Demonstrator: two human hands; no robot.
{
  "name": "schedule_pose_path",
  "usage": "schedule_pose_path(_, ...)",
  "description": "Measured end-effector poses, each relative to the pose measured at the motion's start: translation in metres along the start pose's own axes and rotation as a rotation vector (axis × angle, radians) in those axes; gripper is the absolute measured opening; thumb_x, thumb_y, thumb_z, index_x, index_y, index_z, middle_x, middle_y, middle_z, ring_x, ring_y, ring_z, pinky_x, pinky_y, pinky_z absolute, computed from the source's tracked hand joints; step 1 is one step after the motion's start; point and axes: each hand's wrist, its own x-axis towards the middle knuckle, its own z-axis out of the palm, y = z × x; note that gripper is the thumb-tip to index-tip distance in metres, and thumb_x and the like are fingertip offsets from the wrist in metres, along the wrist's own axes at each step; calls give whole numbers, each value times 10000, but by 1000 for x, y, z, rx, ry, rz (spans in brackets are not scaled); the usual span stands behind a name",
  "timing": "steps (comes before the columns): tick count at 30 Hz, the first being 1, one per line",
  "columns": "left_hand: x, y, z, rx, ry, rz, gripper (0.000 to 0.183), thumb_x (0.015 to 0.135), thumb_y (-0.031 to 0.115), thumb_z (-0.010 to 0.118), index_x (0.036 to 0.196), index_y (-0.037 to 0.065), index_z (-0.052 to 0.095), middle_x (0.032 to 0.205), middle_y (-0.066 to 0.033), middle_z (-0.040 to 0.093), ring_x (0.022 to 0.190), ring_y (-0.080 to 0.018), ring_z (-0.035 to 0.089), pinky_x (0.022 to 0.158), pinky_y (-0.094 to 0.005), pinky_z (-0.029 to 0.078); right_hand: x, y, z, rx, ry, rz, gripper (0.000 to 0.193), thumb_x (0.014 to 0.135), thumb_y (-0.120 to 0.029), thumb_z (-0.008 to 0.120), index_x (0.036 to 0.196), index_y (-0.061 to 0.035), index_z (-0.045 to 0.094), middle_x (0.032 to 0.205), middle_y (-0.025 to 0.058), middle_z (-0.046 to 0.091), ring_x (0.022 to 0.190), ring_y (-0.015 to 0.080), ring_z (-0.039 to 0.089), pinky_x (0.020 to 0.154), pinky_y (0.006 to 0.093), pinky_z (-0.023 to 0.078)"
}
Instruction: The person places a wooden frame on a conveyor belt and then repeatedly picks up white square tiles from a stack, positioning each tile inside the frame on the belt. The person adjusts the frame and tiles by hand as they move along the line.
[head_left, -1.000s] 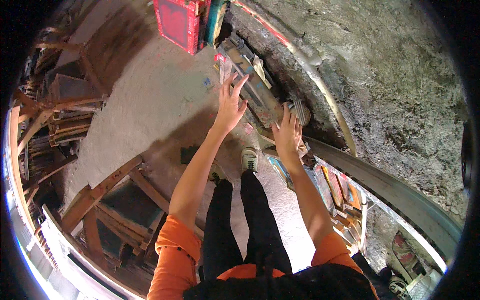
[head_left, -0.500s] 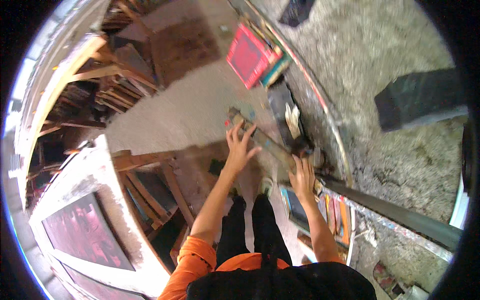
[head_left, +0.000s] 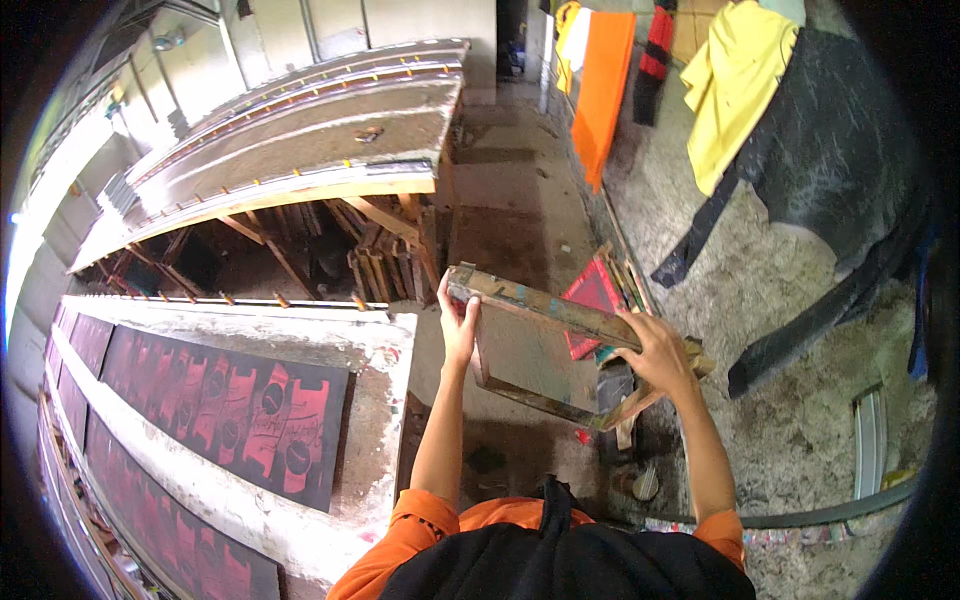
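both hands are up on the paint-stained rectangular wooden screen frame [head_left: 545,345], held at chest height over the narrow concrete aisle [head_left: 515,215]. the left hand [head_left: 458,322] clamps the frame's corner at nine o'clock, fingers wrapped over the rail; the right hand [head_left: 655,350] closes over the upper rail toward three o'clock. so it's carried in the air, tilted, with its far corner low at about five o'clock.

the risks, as i judge them: that low corner hangs close above the red flat frame [head_left: 592,300] and the stack of leaning wooden frames [head_left: 625,275] by the wall, and a swing could knock them. at nine o'clock the long white printing table [head_left: 390,350] sits just beside the left elbow, with black-and-red printed panels [head_left: 240,410] laid on it; a bump could smear or shift them. the grip is on edges only, so a slip drops it on the feet.

containers: none to be made out; a small round thing on the floor at six o'clock is too unclear to call.
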Motion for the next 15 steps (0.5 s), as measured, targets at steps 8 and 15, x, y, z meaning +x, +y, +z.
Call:
schedule_pose_path(8,75,17,-11,-174,144,46,320,789,120,656,1077,12,568,925,-9,609,829,-89,528,780,-239,409,120,40,-36,30,119,-329,628,649,-198,755,1216,-101,502,1026,111,589,932,295,579,805,381,471)
schedule_pose_path(15,141,24,17,-180,308,111,308,734,75,689,1015,16,578,876,-6,606,769,-80,536,728,-216,423,239,128,11,26,234,-466,672,648,-209,748,1254,-93,482,1088,108,563,1014,295,535,894,406,423)
